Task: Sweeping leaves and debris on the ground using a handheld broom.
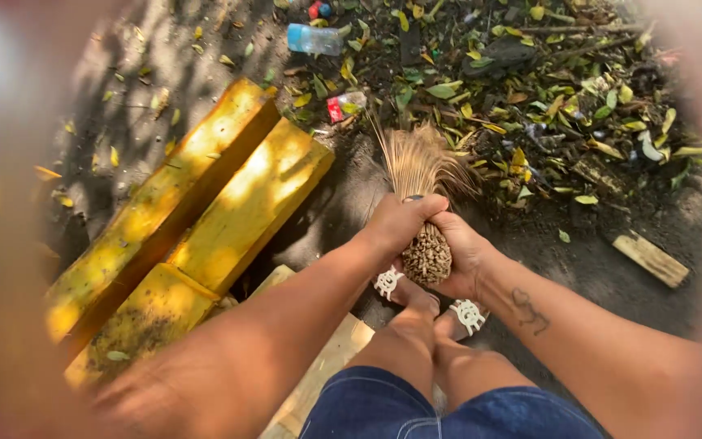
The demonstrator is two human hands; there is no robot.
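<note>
On the dark bare ground, just past the person's two feet, both hands were closed around one broom (421,207) made of thin dry sticks. The fingers (426,206) of the left hand (397,223) were curled tight over the top of the bundle, and the right hand (463,254) was wrapped around it from the other side, cupping the lower part. Between the two palms the cut butt ends of the sticks showed as a rounded, brown, pebbled knob that pointed back toward the person. From the grip the sticks ran away from the person and fanned out into a pale straw-coloured spray, with a few loose ones standing off to the left. The tips reached the near edge of a spread of fallen leaves (530,106), yellow and green, too many to count.

Below the hands were two sandals (469,315) with white straps, one on each foot, and above the bare knees the hem of dark blue shorts (448,410). The right forearm carried one small dark tattoo (529,310).

To the left of the arms lay two long yellow concrete blocks (205,211) side by side, angled across the ground. At the top edge of the ground one clear plastic bottle (314,39) lay on its side, and one short piece of wood (652,259) lay near the right edge.
</note>
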